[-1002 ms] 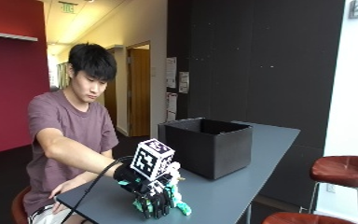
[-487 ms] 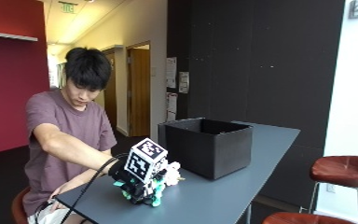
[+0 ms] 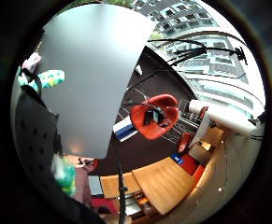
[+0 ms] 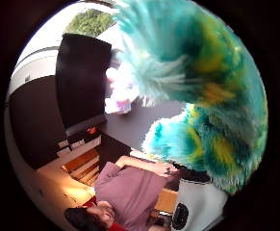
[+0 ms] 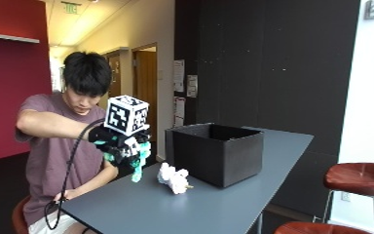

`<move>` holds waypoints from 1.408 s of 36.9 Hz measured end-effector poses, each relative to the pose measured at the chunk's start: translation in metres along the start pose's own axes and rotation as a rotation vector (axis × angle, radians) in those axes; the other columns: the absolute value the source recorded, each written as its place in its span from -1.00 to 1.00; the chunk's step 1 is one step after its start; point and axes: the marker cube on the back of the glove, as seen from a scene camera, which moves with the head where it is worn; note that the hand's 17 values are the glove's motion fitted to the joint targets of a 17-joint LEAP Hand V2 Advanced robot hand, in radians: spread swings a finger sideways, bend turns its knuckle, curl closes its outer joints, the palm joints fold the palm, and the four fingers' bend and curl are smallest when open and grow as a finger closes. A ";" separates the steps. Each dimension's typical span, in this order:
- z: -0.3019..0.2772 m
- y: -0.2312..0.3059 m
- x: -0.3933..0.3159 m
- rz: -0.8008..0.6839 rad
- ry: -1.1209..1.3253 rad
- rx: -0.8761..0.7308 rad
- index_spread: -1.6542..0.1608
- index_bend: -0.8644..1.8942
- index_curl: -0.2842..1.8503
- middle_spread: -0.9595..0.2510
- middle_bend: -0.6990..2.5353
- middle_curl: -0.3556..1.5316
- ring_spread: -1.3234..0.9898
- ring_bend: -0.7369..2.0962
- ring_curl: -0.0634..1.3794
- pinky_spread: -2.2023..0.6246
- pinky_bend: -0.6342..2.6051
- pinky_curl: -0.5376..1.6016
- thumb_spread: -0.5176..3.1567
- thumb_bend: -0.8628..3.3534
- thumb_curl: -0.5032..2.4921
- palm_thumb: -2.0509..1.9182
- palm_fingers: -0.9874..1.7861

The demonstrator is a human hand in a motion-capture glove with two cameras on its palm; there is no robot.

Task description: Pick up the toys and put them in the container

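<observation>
- Grip: gloved right hand (image 5: pixel 123 144) curls round a fluffy teal-and-yellow toy (image 5: pixel 135 163), held in the air above the tabletop (image 5: pixel 239 200).
- White plush toy (image 5: pixel 174 179): lying on the tabletop, just beside the black container (image 5: pixel 216 151).
- Container: upright, open-topped.

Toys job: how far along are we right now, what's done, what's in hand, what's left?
Nothing can be confirmed as done: the black container's inside is hidden from the outside view. In hand: the gloved right hand holds a teal-and-yellow fluffy toy lifted clear of the table, short of the container. Left: drop that toy in, then fetch the white plush toy lying on the table beside the container.
</observation>
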 end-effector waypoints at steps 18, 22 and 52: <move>-0.158 0.017 -0.048 -0.012 -0.002 0.232 0.57 0.43 -0.05 0.22 0.18 0.25 -0.15 0.49 -0.05 0.29 0.02 -0.01 -0.44 -0.51 -0.12 0.33 0.50; -0.189 0.005 -0.092 -0.042 -0.020 0.281 0.58 0.43 -0.03 0.23 0.18 0.26 -0.15 0.50 -0.05 0.29 0.03 0.00 -0.46 -0.51 -0.10 0.33 0.50; -0.145 -0.087 -0.447 -0.348 0.120 0.130 0.57 0.15 0.06 0.16 0.03 0.25 -0.15 0.50 -0.02 0.28 0.16 0.05 -0.41 -0.55 -0.02 0.30 0.21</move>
